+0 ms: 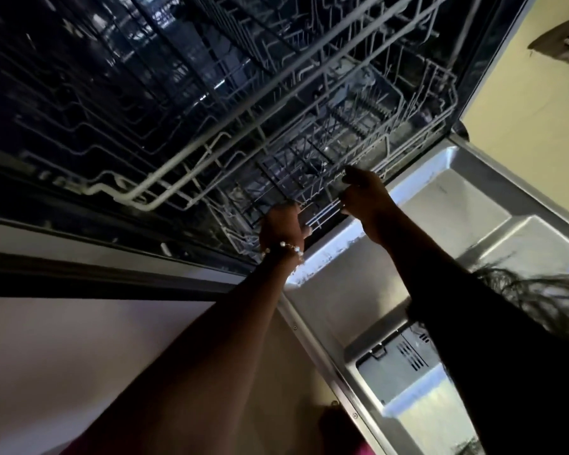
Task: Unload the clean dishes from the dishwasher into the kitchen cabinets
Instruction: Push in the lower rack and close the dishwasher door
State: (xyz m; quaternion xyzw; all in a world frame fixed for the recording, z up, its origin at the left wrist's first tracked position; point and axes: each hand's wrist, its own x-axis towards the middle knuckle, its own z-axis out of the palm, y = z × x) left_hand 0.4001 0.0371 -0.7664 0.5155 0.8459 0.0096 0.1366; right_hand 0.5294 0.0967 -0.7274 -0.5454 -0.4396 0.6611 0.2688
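The dishwasher stands open, seen tilted. Its lower wire rack [418,126] sits inside the dark tub, and I see no dishes in it. My left hand [281,229], with a beaded bracelet at the wrist, grips the rack's front rim. My right hand [365,195] grips the same front rim a little further right. An upper wire rack [211,139] hangs above, and it too looks bare.
The steel inner side of the open dishwasher door [440,231] lies under my arms, with the detergent compartment [404,359] near me. A pale cabinet front [79,356] is at the left. Cream floor [532,93] and a dark cloth [562,41] lie at the right.
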